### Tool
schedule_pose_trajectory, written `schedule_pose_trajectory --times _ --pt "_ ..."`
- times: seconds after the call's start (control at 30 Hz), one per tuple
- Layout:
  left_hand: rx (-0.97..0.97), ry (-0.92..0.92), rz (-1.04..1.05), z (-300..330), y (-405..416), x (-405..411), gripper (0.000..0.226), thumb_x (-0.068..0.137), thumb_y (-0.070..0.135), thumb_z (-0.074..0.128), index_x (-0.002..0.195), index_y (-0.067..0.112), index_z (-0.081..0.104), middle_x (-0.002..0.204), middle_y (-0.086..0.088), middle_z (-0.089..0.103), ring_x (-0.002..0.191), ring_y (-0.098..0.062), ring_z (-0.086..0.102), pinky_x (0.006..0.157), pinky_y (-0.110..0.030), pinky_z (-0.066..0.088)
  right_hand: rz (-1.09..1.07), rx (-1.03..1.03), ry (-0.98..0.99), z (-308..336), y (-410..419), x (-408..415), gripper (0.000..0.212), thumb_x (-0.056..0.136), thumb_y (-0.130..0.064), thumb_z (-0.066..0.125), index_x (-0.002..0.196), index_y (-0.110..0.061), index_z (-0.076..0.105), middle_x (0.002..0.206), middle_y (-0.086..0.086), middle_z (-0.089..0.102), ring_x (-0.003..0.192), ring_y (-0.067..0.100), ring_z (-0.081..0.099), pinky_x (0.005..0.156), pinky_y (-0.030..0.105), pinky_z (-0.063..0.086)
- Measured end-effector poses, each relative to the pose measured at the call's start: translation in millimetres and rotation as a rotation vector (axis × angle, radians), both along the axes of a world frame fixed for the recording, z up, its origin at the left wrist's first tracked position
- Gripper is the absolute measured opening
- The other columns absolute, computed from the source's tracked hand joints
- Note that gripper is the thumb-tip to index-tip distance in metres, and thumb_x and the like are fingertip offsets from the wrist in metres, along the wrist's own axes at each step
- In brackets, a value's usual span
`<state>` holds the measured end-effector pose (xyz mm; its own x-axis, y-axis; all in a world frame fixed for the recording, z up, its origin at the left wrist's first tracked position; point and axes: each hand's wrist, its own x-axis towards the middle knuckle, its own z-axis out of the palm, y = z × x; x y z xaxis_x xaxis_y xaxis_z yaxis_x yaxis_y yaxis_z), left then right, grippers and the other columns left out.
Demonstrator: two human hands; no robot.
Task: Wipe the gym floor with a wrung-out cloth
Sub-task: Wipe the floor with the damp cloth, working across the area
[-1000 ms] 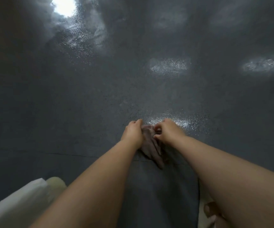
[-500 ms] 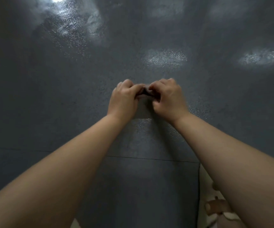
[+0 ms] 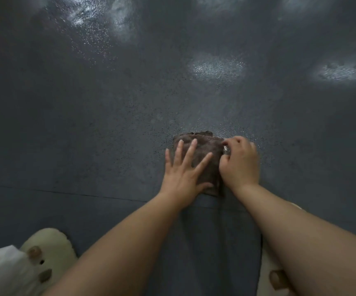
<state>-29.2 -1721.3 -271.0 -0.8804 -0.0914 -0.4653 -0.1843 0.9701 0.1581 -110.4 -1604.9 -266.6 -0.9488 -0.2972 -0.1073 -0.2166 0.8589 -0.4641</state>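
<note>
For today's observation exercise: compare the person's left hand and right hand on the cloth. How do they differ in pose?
The left hand lies flat with fingers spread and straight; the right hand has its fingers curled. The left hand presses on top of the brown cloth; the right hand sits at the cloth's right edge and seems to grip it. Both touch the cloth, which lies on the dark floor.

The dark grey speckled floor (image 3: 91, 129), glossy with pale light patches and crossed by a thin seam, carries a brown cloth (image 3: 205, 159) lying flat, with a cream slipper (image 3: 51, 242) at the lower left and another (image 3: 273, 276) at the lower right
</note>
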Motion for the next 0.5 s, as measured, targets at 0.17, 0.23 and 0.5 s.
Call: schedule_pose_trajectory --times 0.17,0.23,0.5 --pt "0.025 0.101 -0.007 -24.5 32.9 -3.5 0.068 0.079 0.061 0.026 0.140 0.035 0.041 0.151 -0.018 0.031 0.140 -0.041 0.015 0.110 -0.060 0.005 -0.254 -0.016 0.001 -12.6 -9.8 -10.9 0.033 0.083 -0.005 0.051 0.115 -0.004 0.061 0.128 0.018 0.050 0.117 0.036 0.044 0.098 0.040 0.031" --pt "-0.003 0.103 -0.142 -23.1 30.1 -11.6 0.072 0.078 0.056 0.021 0.140 0.024 0.040 0.148 -0.014 0.038 0.138 -0.039 0.027 0.109 -0.054 0.012 -0.287 -0.019 0.022 -17.0 -17.7 -9.4 0.030 0.086 -0.008 0.050 0.113 -0.004 0.061 0.127 0.018 0.051 0.115 0.036 0.045 0.096 0.041 0.032" --pt "-0.070 0.151 -0.205 -23.9 -41.1 -63.5 0.059 0.092 0.053 0.030 0.148 0.035 0.025 0.159 -0.008 0.009 0.146 -0.030 0.006 0.117 -0.044 0.001 -0.207 0.042 0.077 -22.5 -53.1 -14.2 0.050 0.085 -0.025 0.038 0.127 -0.004 0.055 0.132 0.023 0.051 0.116 0.042 0.048 0.099 0.046 0.034"
